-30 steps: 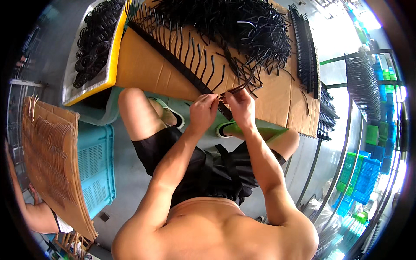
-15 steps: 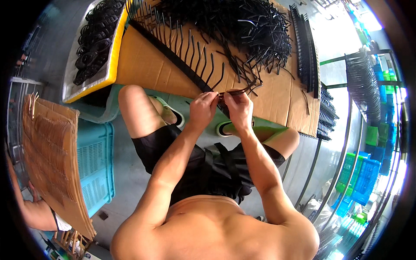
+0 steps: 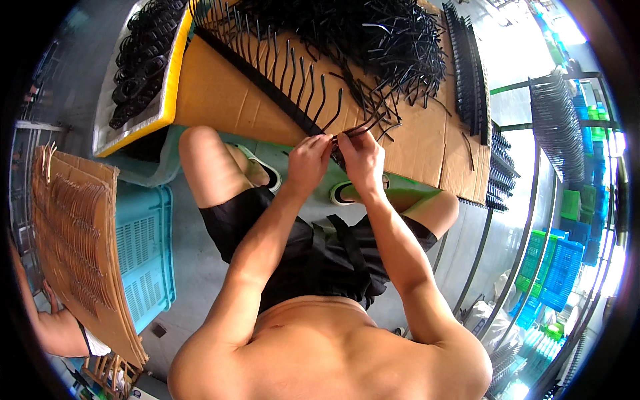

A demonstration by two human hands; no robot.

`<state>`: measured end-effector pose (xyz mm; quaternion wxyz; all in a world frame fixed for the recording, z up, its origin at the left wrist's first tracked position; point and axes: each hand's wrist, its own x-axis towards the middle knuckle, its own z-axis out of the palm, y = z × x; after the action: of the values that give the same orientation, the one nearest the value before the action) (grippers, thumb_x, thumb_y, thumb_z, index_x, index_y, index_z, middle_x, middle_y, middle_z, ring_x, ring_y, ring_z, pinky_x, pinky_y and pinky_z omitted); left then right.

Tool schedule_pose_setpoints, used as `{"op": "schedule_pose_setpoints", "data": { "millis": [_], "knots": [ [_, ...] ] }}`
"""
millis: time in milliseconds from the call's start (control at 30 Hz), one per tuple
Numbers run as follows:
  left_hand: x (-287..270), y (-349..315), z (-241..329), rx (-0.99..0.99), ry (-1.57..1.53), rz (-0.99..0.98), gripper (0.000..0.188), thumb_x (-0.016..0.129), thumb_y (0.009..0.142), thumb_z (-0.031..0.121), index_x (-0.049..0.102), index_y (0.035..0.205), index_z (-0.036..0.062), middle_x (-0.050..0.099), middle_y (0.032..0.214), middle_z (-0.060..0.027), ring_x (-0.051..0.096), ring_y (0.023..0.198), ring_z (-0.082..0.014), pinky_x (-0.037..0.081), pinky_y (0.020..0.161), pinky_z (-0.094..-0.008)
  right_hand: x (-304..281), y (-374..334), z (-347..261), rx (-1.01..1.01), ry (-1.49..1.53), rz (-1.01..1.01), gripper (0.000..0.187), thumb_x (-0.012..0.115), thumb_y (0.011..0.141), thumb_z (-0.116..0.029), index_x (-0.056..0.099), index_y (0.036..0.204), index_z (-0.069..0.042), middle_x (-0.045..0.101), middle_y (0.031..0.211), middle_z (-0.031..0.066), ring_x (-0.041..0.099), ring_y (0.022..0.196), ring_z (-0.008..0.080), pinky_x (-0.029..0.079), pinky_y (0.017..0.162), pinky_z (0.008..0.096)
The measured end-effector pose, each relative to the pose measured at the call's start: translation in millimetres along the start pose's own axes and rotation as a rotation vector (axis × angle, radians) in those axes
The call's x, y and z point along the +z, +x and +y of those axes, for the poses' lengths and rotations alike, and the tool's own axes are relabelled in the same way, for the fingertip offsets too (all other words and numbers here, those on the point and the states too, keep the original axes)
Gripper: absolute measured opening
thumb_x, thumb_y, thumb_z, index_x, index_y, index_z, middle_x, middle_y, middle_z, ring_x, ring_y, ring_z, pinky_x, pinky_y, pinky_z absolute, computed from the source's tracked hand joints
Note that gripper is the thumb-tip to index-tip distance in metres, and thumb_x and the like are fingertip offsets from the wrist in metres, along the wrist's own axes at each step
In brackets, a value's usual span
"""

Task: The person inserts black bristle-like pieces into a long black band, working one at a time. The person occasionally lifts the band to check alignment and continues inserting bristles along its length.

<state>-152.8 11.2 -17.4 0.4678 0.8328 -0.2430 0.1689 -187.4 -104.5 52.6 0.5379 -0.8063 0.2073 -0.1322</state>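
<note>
My left hand point(image 3: 311, 161) is closed in a pinch at the near end of a long black slotted strip point(image 3: 267, 88). What its fingertips hold is hidden. My right hand point(image 3: 362, 161), also closed, grips dark slender eyeglass temples point(image 3: 371, 123) whose far ends point up and to the right; I cannot tell how many. Both hands' fingertips almost meet over the strip, which runs diagonally to the far left. Curved black temples point(image 3: 308, 87) stand upright in a row along it. Beyond my hands lies a big tangled heap of loose black temples point(image 3: 380, 50).
Brown cardboard point(image 3: 420, 157) covers the table. At far left, a white-and-yellow tray point(image 3: 172, 87) holds black rings or frames. Filled black strips point(image 3: 470, 80) line the table's right side. A cardboard panel point(image 3: 73, 227), a teal crate point(image 3: 143, 253) and another person's arm point(image 3: 59, 327) are at left.
The temples in my right hand have swung from nearly level to slanting up and right. My right hand has shifted slightly left and turned; the left stays pinched at the strip's end.
</note>
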Motion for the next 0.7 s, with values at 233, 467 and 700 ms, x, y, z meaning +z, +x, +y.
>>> {"op": "schedule_pose_setpoints", "data": {
  "millis": [233,467,700],
  "knots": [
    [-5.0,-4.1,0.9,-0.046,-0.065,0.012,0.017,0.069,0.082,0.005,0.065,0.099,0.0054,0.068,0.091,-0.0118,0.067,0.076,-0.0299,0.054,0.067,-0.0366,-2.1,3.6,2.9,-0.242,-0.124,-0.126,0.013,0.066,0.087,-0.012,0.065,0.091,-0.001,0.067,0.077,0.016,0.069,0.071,0.0265,0.053,0.065,0.0334],
    [1.5,-11.1,21.9,-0.076,-0.006,-0.034,0.017,0.071,0.084,0.013,0.067,0.098,0.0033,0.069,0.088,-0.0116,0.068,0.076,-0.0265,0.055,0.064,-0.0349,-22.9,-4.1,22.6,0.091,0.496,-0.143,0.013,0.058,0.095,-0.006,0.054,0.104,0.003,0.065,0.098,0.0128,0.067,0.088,0.0186,0.056,0.078,0.0295],
    [4.6,-10.8,18.6,-0.045,0.009,-0.033,0.012,0.068,0.085,0.012,0.068,0.094,0.0034,0.07,0.089,-0.0125,0.068,0.082,-0.0309,0.054,0.07,-0.0384,-20.7,-3.1,22.5,-0.046,0.149,-0.112,0.013,0.063,0.092,-0.011,0.059,0.098,0.001,0.071,0.086,0.0131,0.07,0.077,0.0169,0.054,0.07,0.0287]
  ]
}}
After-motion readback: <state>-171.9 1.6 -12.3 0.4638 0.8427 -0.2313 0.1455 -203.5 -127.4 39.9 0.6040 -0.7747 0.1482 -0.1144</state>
